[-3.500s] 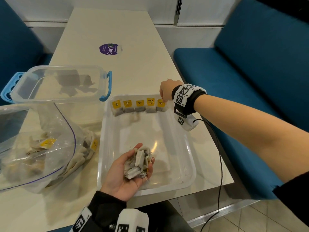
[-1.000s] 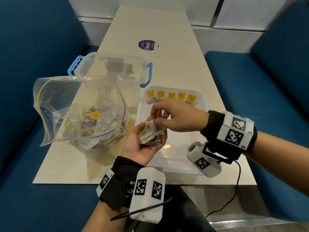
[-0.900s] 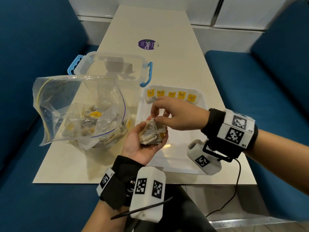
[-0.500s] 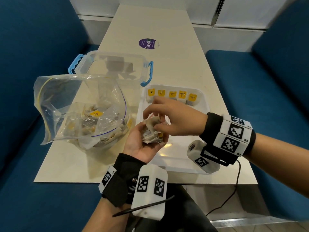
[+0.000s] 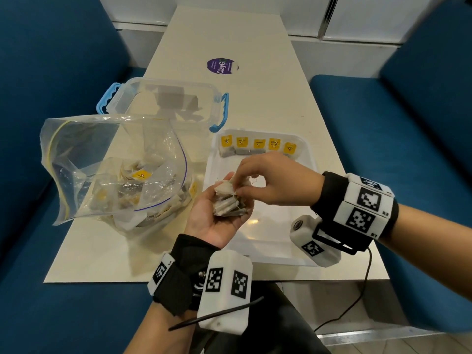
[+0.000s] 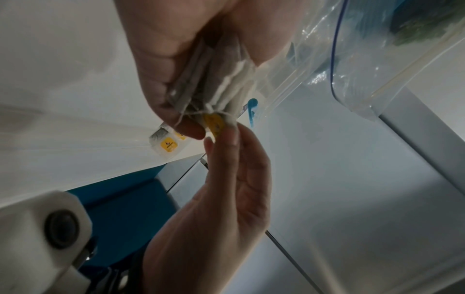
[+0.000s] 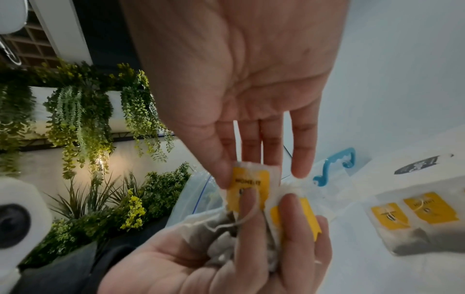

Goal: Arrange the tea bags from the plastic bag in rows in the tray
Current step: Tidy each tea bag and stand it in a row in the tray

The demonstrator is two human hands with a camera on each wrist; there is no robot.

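Note:
My left hand is palm up over the tray's near left corner, its fingers curled round a small bundle of tea bags. My right hand reaches in from the right and pinches the top tea bag by its yellow-tagged end between thumb and fingers. The other fingers are spread. A row of several tea bags with yellow tags lines the far wall of the clear tray. The plastic bag stands open on the left, holding many tea bags.
A clear storage box with blue handles sits behind the plastic bag. A round purple sticker lies farther up the table. Blue benches flank the table. A cable hangs off the near right edge.
My right hand left the far row in the tray and came back to my left palm. Over the last second its fingers closed on one tea bag and lifted its end.

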